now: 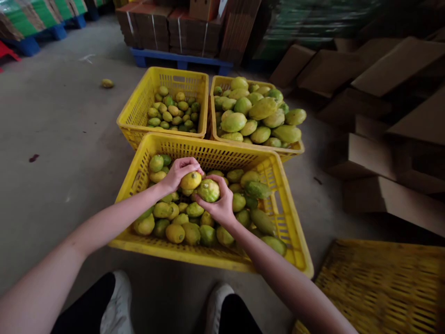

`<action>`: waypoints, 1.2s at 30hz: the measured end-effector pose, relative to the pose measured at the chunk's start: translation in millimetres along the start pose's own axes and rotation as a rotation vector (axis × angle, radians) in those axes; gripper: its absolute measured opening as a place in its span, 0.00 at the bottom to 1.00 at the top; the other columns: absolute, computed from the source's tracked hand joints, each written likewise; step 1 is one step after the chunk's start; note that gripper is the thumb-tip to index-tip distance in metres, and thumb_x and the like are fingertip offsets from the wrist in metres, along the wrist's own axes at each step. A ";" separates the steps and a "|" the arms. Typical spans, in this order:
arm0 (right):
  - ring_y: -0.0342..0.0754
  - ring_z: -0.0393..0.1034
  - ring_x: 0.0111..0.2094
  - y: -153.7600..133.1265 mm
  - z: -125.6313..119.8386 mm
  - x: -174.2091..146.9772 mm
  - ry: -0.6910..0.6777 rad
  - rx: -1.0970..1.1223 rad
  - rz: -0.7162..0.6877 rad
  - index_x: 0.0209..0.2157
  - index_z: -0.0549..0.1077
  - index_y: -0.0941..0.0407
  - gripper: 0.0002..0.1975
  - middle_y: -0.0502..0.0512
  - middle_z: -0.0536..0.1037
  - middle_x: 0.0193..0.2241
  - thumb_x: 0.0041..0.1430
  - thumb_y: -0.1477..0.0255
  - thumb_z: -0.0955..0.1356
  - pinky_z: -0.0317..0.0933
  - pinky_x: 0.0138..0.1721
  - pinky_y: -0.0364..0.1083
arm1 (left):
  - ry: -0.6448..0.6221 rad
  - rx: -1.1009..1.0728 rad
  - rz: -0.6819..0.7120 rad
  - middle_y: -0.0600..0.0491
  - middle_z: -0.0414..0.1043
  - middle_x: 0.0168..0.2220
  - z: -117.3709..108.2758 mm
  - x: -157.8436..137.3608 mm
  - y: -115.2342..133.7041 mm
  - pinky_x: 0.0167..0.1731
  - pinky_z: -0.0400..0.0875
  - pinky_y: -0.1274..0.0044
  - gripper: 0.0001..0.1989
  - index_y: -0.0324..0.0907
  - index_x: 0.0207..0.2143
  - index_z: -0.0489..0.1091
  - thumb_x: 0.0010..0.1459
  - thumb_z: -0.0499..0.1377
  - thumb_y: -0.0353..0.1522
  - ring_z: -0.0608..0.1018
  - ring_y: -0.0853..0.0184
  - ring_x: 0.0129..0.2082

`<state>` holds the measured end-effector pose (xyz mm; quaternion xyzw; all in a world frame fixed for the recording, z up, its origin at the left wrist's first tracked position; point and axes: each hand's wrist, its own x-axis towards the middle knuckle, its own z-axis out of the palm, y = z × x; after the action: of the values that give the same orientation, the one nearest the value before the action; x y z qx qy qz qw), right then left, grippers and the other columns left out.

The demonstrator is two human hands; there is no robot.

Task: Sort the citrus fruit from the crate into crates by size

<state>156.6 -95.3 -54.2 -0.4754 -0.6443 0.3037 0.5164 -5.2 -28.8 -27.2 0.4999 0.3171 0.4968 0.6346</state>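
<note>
My left hand [182,172] is closed around a smooth yellow fruit [191,180] with a dark stem end. Right beside it, my right hand [221,202] grips a bumpy green-yellow fruit [208,190]. Whether these are citrons, small papayas or another kind, I cannot tell. Both are held over the near yellow crate [208,260], close together. In that crate lie many yellow and green fruits, among them a longer green fruit [263,221] on the right side.
Behind stand a yellow crate of small fruits [127,113] and one heaped with bigger fruits [299,147]. A single fruit [107,83] lies on the floor. Cardboard boxes [368,153] fill the right, above a yellow slatted crate [385,283]. A blue pallet [181,59] bears flattened cartons.
</note>
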 end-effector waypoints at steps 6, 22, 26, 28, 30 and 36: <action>0.50 0.72 0.34 -0.1 -6.7 3.2 -0.025 0.092 0.110 0.40 0.74 0.52 0.21 0.49 0.79 0.34 0.42 0.65 0.77 0.68 0.40 0.49 | -0.024 0.015 -0.025 0.53 0.75 0.25 1.3 -1.4 -2.9 0.34 0.69 0.75 0.14 0.41 0.22 0.75 0.51 0.66 0.42 0.75 0.68 0.28; 0.50 0.74 0.27 9.7 -19.3 31.9 0.214 1.037 1.196 0.38 0.71 0.53 0.11 0.54 0.79 0.27 0.52 0.66 0.67 0.69 0.23 0.45 | 0.397 -0.626 -0.790 0.41 0.77 0.37 8.4 8.8 -10.5 0.33 0.81 0.67 0.18 0.33 0.49 0.70 0.64 0.47 0.30 0.82 0.55 0.39; 0.52 0.73 0.28 20.6 -25.9 35.5 0.294 0.975 1.400 0.40 0.70 0.53 0.11 0.56 0.77 0.26 0.59 0.62 0.64 0.69 0.20 0.46 | 0.400 -0.600 -0.841 0.43 0.76 0.38 10.9 8.5 -16.9 0.33 0.82 0.71 0.14 0.34 0.51 0.68 0.69 0.48 0.31 0.81 0.61 0.35; 0.52 0.74 0.28 25.4 -25.9 35.8 0.289 0.953 1.412 0.40 0.69 0.52 0.11 0.56 0.77 0.27 0.60 0.62 0.65 0.71 0.21 0.47 | 0.402 -0.590 -0.843 0.44 0.77 0.38 11.1 8.7 -21.4 0.33 0.82 0.73 0.13 0.35 0.50 0.68 0.70 0.51 0.33 0.81 0.64 0.34; 0.51 0.74 0.29 29.3 -24.7 35.5 0.256 0.963 1.369 0.39 0.69 0.51 0.11 0.55 0.77 0.29 0.58 0.61 0.67 0.72 0.23 0.47 | 0.396 -0.576 -0.838 0.44 0.76 0.38 10.7 9.0 -26.1 0.32 0.82 0.75 0.12 0.37 0.48 0.69 0.70 0.54 0.35 0.80 0.65 0.33; 0.51 0.74 0.28 42.3 -25.2 30.9 0.009 0.944 1.215 0.32 0.73 0.52 0.15 0.55 0.77 0.27 0.53 0.55 0.71 0.70 0.21 0.47 | 0.333 -0.520 -0.846 0.50 0.74 0.30 4.3 9.6 -39.2 0.26 0.78 0.79 0.16 0.41 0.36 0.71 0.64 0.61 0.45 0.77 0.67 0.27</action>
<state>192.8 -53.7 -72.7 -0.4763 -0.0703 0.7749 0.4096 13.9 -21.3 -62.3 0.0682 0.4541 0.3320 0.8240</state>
